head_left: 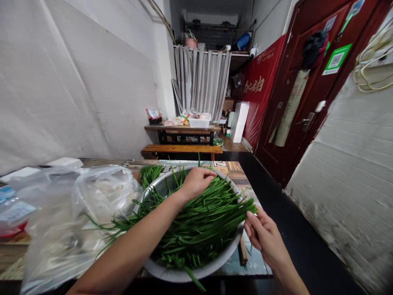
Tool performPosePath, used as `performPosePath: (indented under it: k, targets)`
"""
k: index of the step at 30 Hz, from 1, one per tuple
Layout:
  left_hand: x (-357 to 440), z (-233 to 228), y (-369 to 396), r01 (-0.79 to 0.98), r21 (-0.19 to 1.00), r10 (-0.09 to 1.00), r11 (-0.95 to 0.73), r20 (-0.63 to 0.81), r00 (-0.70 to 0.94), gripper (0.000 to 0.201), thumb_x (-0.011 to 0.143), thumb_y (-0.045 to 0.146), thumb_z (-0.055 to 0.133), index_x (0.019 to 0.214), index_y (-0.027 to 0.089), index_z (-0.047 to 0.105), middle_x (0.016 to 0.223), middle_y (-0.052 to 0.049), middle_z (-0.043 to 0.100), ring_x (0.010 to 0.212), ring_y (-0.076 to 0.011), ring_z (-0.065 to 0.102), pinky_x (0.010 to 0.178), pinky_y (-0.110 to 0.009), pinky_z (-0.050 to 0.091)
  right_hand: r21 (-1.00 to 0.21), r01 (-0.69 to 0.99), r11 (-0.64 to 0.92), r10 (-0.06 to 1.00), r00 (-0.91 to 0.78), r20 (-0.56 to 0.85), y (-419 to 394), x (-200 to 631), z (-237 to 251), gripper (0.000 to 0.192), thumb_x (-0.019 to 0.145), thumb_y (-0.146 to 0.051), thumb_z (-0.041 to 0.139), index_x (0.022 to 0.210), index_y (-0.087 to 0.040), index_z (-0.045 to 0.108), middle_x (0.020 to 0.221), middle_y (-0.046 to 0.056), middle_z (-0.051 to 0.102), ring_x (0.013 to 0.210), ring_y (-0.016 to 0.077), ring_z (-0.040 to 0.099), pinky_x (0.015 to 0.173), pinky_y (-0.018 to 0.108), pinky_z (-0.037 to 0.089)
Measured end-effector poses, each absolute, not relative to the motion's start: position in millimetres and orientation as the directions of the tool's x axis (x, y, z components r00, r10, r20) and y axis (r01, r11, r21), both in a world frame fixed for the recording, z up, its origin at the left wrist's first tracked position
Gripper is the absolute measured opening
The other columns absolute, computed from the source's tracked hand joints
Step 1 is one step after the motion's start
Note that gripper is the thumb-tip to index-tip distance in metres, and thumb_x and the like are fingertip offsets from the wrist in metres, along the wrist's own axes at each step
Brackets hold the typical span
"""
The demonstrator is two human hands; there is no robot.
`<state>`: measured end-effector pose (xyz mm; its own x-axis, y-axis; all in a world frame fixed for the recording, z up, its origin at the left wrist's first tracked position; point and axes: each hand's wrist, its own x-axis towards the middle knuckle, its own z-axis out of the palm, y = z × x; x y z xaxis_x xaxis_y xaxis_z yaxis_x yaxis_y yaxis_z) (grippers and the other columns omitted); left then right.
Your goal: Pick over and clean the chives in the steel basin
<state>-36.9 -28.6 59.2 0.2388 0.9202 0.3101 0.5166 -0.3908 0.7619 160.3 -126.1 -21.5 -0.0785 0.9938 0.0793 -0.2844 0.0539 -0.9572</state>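
We see our left hand [196, 181] resting loosely curled on the chives [199, 221] heaped in the metal basin [184, 272] on the desk [236, 172], stalks running near-left to far-right, whose right ends our right hand [264, 233] pinches.

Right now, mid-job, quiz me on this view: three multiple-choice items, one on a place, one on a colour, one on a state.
1. Where do the chives lie?
A. in the metal bowl
B. on the bench
C. in the plastic bag

2. What colour is the door?
A. white
B. dark red
C. blue

3. What is the right hand doing?
A. resting flat on the table
B. holding a knife
C. pinching the chive ends at the bowl's right rim

Answers: 1 A, the stalks fill the bowl under the left hand. 2 B, its panels show dark red. 3 C, its fingers close on the stalk tips.
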Motion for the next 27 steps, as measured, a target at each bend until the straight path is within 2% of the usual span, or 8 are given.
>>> performPosePath:
  k: [3, 6, 11, 17, 21, 27]
  targets:
    - [-56.3, 59.5, 0.1, 0.729, 0.582, 0.930, -0.359, 0.287, 0.229, 0.018, 0.066, 0.020, 0.058, 0.075, 0.019, 0.074, 0.078, -0.005, 0.071, 0.074, -0.0193, 0.062, 0.069, -0.025, 0.043, -0.960, -0.276, 0.044, 0.993, -0.093, 0.072, -125.4, 158.2, -25.6, 0.023, 0.083, -0.041, 0.055, 0.079, -0.020, 0.046, 0.048, -0.008, 0.050, 0.026, -0.0008, 0.020, 0.030, 0.014, 0.009]
    - [-61.1, 45.9, 20.5, 0.809, 0.478, 0.939, -0.342, 0.214, 0.270, 0.017, 0.065, 0.018, 0.058, 0.072, 0.019, 0.073, 0.072, -0.004, 0.070, 0.068, -0.0177, 0.061, 0.063, -0.023, 0.041, -0.965, -0.257, 0.046, 0.994, -0.083, 0.069, -123.3, 155.9, -28.1, 0.026, 0.083, -0.042, 0.054, 0.074, -0.019, 0.046, 0.048, -0.007, 0.050, 0.025, -0.0009, 0.022, 0.029, 0.014, 0.009]
    - [-48.0, 12.0, 35.8, 0.792, 0.451, 0.911, -0.411, 0.202, 0.358, 0.017, 0.067, 0.017, 0.058, 0.076, 0.020, 0.073, 0.075, -0.004, 0.070, 0.069, -0.0165, 0.061, 0.064, -0.022, 0.041, -0.977, -0.214, 0.011, 0.997, -0.073, 0.027, -119.3, 155.5, -29.8, 0.037, 0.081, -0.046, 0.053, 0.059, -0.018, 0.043, 0.044, -0.008, 0.046, 0.024, -0.0005, 0.023, 0.028, 0.015, 0.010]
    - [-31.3, -3.9, 35.8, 0.797, 0.404, 0.890, -0.449, 0.285, 0.357, 0.022, 0.075, 0.025, 0.052, 0.079, 0.017, 0.072, 0.085, -0.009, 0.069, 0.081, -0.0203, 0.060, 0.077, -0.027, 0.041, -0.974, -0.224, 0.018, 0.995, -0.096, 0.040, -118.5, 157.3, -27.9, 0.023, 0.084, -0.042, 0.051, 0.081, -0.019, 0.048, 0.046, -0.009, 0.047, 0.025, 0.0007, 0.021, 0.028, 0.014, 0.011]
    - [-27.4, -7.2, 30.6, 0.837, 0.369, 0.913, -0.403, 0.219, 0.343, 0.018, 0.072, 0.025, 0.057, 0.079, 0.018, 0.072, 0.082, -0.005, 0.069, 0.080, -0.0180, 0.060, 0.076, -0.025, 0.042, -0.977, -0.211, 0.032, 0.994, -0.098, 0.053, -118.9, 156.8, -27.0, 0.022, 0.085, -0.041, 0.049, 0.084, -0.019, 0.048, 0.045, -0.009, 0.047, 0.026, 0.0008, 0.021, 0.028, 0.014, 0.011]
    - [-28.6, -14.0, 34.8, 0.838, 0.397, 0.926, -0.375, 0.209, 0.315, 0.023, 0.073, 0.018, 0.051, 0.085, 0.018, 0.071, 0.084, -0.002, 0.070, 0.077, -0.0141, 0.061, 0.074, -0.021, 0.045, -0.978, -0.208, 0.033, 0.994, -0.096, 0.054, -120.5, 154.4, -25.5, 0.031, 0.084, -0.044, 0.050, 0.067, -0.019, 0.044, 0.044, -0.009, 0.045, 0.027, 0.0006, 0.022, 0.029, 0.014, 0.012]
